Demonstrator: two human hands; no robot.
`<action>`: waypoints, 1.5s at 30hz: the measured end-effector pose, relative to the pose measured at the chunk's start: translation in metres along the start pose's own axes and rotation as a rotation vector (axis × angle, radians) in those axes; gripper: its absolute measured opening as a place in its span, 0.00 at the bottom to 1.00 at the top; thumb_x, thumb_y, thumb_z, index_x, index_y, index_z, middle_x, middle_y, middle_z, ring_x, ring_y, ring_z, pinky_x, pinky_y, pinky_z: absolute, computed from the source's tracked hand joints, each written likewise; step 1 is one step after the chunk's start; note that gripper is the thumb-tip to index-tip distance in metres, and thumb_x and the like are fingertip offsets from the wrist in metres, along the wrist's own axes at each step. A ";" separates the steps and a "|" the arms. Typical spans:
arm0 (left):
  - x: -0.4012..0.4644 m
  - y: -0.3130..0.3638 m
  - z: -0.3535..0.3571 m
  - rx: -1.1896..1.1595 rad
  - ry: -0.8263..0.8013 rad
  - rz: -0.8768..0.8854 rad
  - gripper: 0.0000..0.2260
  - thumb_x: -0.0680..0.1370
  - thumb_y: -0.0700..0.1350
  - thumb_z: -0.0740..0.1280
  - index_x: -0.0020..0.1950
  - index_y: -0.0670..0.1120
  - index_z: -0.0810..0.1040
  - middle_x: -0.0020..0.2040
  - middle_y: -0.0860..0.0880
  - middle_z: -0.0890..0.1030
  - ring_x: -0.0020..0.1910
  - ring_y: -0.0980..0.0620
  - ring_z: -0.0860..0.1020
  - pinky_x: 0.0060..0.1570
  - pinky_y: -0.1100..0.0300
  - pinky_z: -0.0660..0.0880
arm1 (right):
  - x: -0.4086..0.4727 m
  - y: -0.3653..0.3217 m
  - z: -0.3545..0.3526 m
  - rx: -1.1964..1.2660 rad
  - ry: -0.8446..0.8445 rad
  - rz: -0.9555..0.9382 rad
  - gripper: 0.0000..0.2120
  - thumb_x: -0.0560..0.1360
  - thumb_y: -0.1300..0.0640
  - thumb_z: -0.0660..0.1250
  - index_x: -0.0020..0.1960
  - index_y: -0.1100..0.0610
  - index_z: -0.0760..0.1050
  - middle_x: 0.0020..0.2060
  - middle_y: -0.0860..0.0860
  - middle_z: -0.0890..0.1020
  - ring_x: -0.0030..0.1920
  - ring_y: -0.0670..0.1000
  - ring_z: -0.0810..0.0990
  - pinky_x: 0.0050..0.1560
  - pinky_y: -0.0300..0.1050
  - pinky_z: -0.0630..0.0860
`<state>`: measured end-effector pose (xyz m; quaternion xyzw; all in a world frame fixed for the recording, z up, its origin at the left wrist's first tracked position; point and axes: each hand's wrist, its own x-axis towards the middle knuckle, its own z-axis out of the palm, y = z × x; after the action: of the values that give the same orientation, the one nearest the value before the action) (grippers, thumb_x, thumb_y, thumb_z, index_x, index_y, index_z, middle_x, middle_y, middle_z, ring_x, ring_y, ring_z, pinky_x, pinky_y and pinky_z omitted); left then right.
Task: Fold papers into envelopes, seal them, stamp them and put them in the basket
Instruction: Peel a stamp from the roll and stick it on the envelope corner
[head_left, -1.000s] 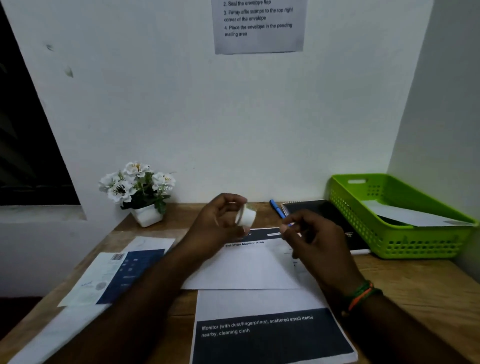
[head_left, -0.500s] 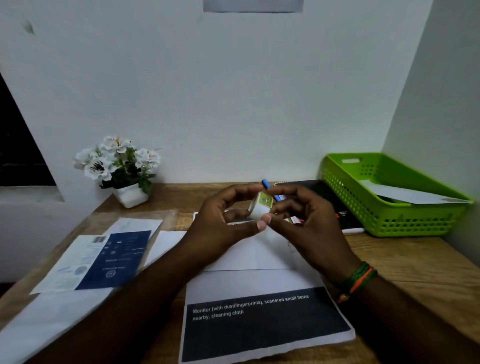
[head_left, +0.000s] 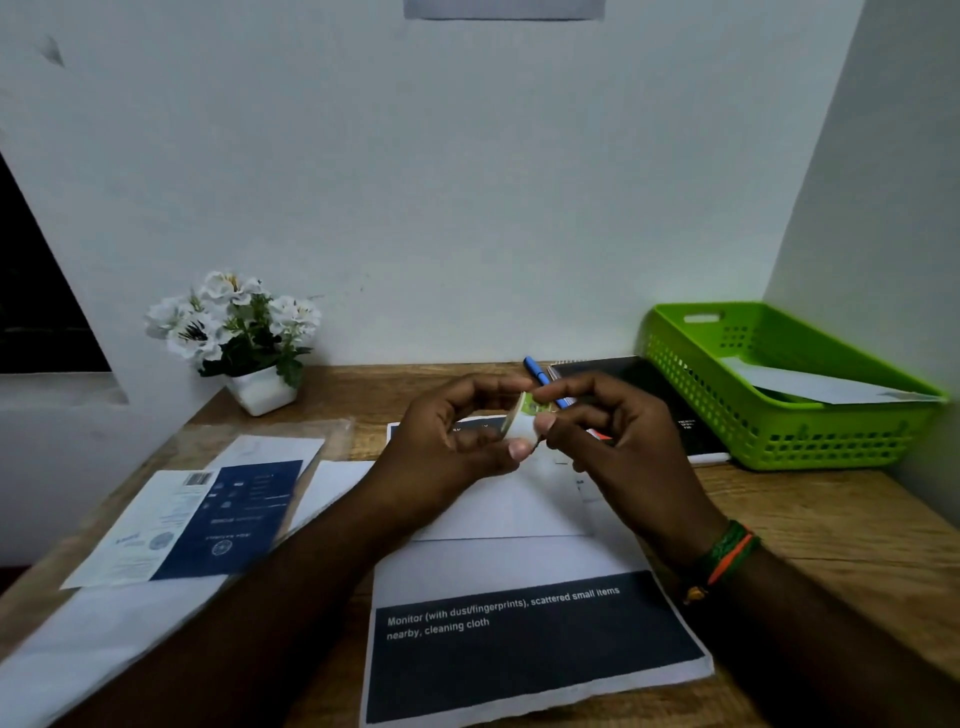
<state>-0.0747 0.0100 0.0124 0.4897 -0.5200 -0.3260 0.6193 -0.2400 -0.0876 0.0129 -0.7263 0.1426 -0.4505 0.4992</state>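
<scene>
Since a second ago we have brought our hands together: then the left hand held the small white roll alone and the right hovered apart from it; now both meet on it, and our view has tipped down so the wall notice is almost out of frame.

Going from the left, we see the white flowers in a white pot (head_left: 244, 338) at the back of the wooden desk (head_left: 831, 525), against the wall. In front of them lies a blue and white leaflet (head_left: 197, 525), on top of loose white sheets.

In the middle, our left hand (head_left: 447, 441) curls round the roll of stamps (head_left: 522, 423), thumb underneath and forefinger arched over the top. Our right hand (head_left: 618, 447) pinches the roll's greenish end from the other side, fingertips touching it. The roll is held in the air above the white envelope (head_left: 509, 504), which lies flat on the desk. Nearer us lies a printed sheet (head_left: 530, 639) with a dark band and white lettering.

Behind the hands a blue pen (head_left: 535, 366) lies beside a black notebook (head_left: 654, 384). A green and orange thread band (head_left: 727, 553) circles our right wrist.

At the far right stands the green basket (head_left: 779, 431), with a white envelope in it (head_left: 815, 387) leaning on its rim.
</scene>
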 end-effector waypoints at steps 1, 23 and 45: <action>0.000 0.000 0.000 0.007 -0.005 0.004 0.21 0.73 0.31 0.75 0.64 0.46 0.80 0.62 0.50 0.83 0.55 0.46 0.85 0.54 0.52 0.82 | 0.000 0.001 0.000 -0.011 0.002 -0.007 0.06 0.75 0.65 0.73 0.52 0.60 0.81 0.31 0.51 0.85 0.34 0.41 0.81 0.41 0.30 0.72; 0.000 -0.001 0.000 0.068 -0.023 -0.033 0.18 0.73 0.33 0.76 0.61 0.44 0.79 0.58 0.51 0.84 0.48 0.53 0.85 0.50 0.57 0.80 | 0.000 0.013 -0.001 -0.177 0.009 -0.114 0.03 0.79 0.59 0.70 0.47 0.54 0.79 0.44 0.50 0.82 0.44 0.58 0.76 0.40 0.49 0.72; 0.000 -0.009 0.001 0.080 -0.056 -0.024 0.20 0.72 0.30 0.77 0.58 0.46 0.78 0.57 0.52 0.82 0.52 0.52 0.84 0.56 0.56 0.79 | -0.001 0.015 0.006 -0.182 0.105 -0.108 0.05 0.81 0.61 0.66 0.47 0.56 0.76 0.42 0.52 0.80 0.42 0.49 0.76 0.41 0.50 0.72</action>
<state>-0.0750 0.0063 0.0036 0.5111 -0.5437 -0.3258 0.5805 -0.2324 -0.0903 -0.0006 -0.7505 0.1697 -0.4995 0.3981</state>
